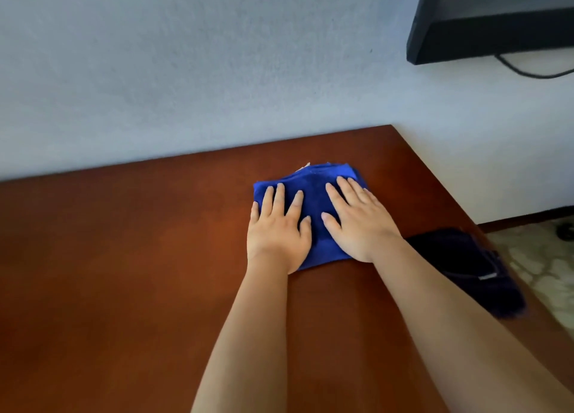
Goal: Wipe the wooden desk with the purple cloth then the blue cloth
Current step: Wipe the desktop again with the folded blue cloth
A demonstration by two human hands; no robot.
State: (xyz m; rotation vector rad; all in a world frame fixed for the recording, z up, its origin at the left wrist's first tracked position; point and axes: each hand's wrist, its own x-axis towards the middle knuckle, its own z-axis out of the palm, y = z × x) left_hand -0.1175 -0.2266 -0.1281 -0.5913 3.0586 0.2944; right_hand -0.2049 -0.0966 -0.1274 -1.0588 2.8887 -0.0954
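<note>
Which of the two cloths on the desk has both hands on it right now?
The blue cloth: the left hand and right hand press flat on it. The dark purple cloth lies untouched at the desk's right edge.

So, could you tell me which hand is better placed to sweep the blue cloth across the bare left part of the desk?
Probably the left hand: it presses the blue cloth on that side.

Two hands: left hand (277,228) and right hand (359,221), centre of frame. Two cloths: one blue cloth (310,185) at centre, one dark cloth (466,263) at lower right. One desk (124,257), filling the lower frame. One black screen (490,18), upper right, with one cable (534,72) below it. One wall (186,71).
</note>
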